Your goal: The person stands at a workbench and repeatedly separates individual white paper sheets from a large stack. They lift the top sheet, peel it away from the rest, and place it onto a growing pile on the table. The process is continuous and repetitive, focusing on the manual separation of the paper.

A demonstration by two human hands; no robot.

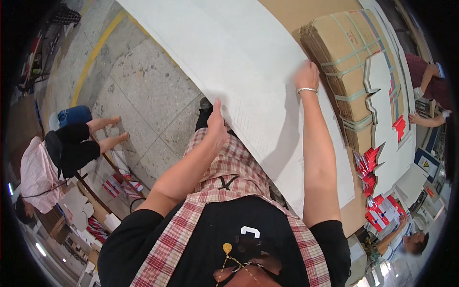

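Observation:
A large white cardboard sheet [229, 52] lies across the brown worktable [287, 12], its near edge hanging past the table toward my body. My left hand [217, 123] pinches that near edge, thumb on top. My right hand [307, 75], with a silver bracelet on the wrist, rests palm down on the sheet further in, close to a strapped bundle of flattened brown cartons [349, 62]. I wear a black shirt and a red checked apron.
White die-cut blanks [382, 91] and red and white flat cartons [389, 208] lie right of the bundle. Another person's arm [428, 119] reaches in at the right; one more sits at lower right. A seated person [62, 153] is on the left, on grey stone floor with a yellow line [93, 55].

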